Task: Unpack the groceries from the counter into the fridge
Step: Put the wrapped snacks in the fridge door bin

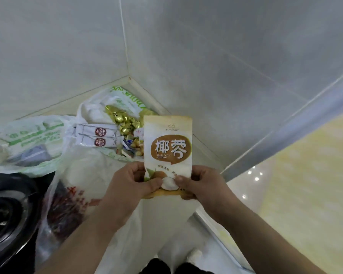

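Observation:
I hold a white and tan pouch of desiccated coconut (pixel 168 143) upright over the counter, its printed front facing me. My left hand (pixel 132 182) pinches its lower left corner, thumb on the front. My right hand (pixel 200 183) pinches the lower right corner the same way. Behind the pouch an open white bag (pixel 99 109) holds gold-wrapped sweets (pixel 123 121), two white packets with red round labels (pixel 96 136) and small wrapped snacks. The fridge is not in view.
A white and green plastic bag (pixel 26 141) lies at the left. A clear bag with red print (pixel 71 202) sits below my left hand. A black stove burner (pixel 6 214) is at the lower left. White tiled walls meet in a corner behind; yellow floor at right.

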